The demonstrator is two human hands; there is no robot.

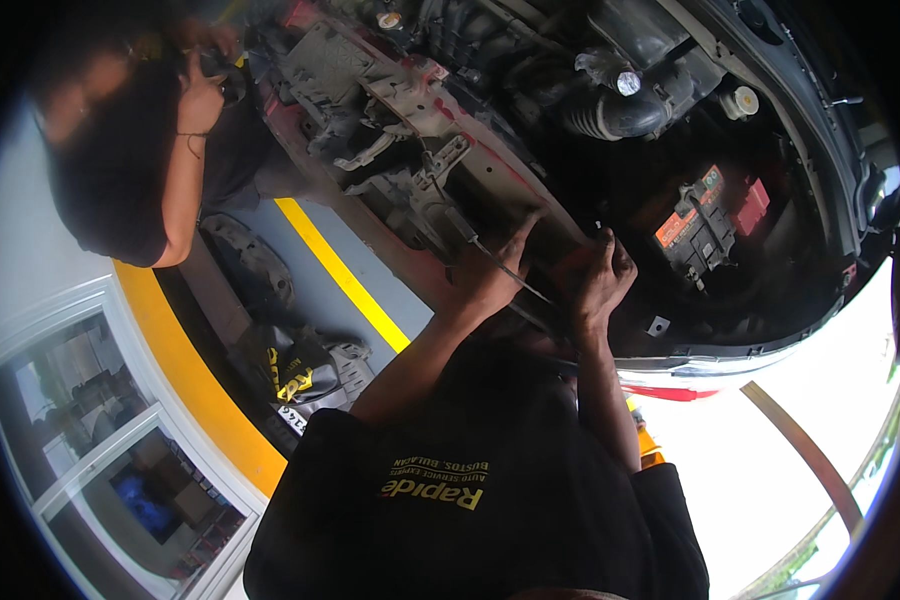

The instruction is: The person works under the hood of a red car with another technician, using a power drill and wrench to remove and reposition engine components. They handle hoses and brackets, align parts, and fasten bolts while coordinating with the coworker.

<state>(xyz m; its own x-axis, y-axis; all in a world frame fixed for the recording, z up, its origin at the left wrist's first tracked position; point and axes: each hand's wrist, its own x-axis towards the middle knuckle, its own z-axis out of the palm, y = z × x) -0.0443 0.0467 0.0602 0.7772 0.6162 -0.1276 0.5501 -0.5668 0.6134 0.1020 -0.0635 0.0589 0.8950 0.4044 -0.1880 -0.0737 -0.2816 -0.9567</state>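
My left hand (492,283) reaches into the front of a car's engine bay, beside the metal front crossmember (510,165). Its index finger is stretched out along the beam, and the other fingers are partly hidden. A thin grey cable (500,262) runs from the latch area across this hand toward the right. My right hand (600,283) is closed, its fingers curled in a pinch just right of the beam. A tiny pale tip shows at the fingertips; what it belongs to cannot be made out. The hood latch (448,160) sits on the beam, beyond my left hand.
A car battery (698,225) with an orange label lies right of my hands, near a black ribbed intake hose (620,118). At the left, another person (120,170) stands by the car. Removed dark plastic parts (245,260) lie on the floor beside a yellow line (340,270).
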